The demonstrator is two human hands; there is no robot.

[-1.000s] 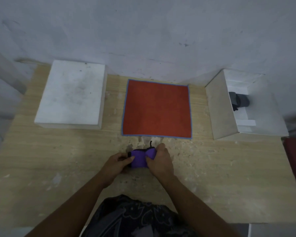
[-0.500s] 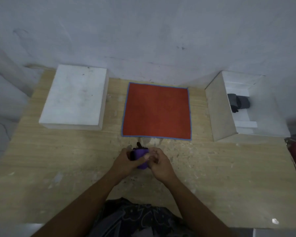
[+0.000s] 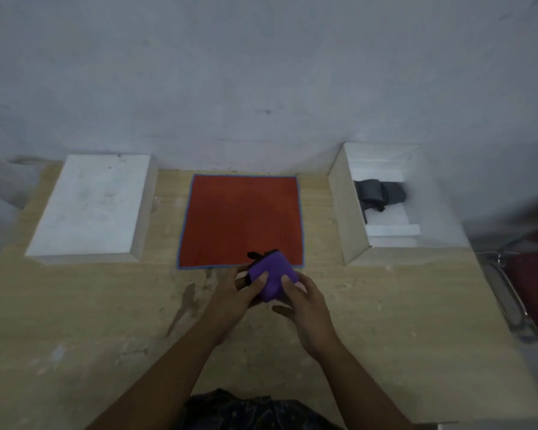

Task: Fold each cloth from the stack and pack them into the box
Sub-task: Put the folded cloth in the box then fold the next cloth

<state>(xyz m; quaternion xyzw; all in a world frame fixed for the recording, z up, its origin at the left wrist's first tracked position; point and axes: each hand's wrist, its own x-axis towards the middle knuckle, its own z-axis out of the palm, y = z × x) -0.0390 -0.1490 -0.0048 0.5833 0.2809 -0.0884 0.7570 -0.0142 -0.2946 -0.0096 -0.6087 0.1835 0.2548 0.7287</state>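
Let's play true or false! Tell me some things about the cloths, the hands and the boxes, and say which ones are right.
1. Both hands hold a folded purple cloth. True: the left hand and right hand both grip it.
2. The red cloth is crumpled into a ball. False: it lies flat and spread out on the table.
3. The open box on the right is empty. False: a dark grey folded cloth is already inside.
4. The white box on the left is closed on top. True.
5. The purple cloth is inside the open box. False: it is in the hands, at the red cloth's near edge.
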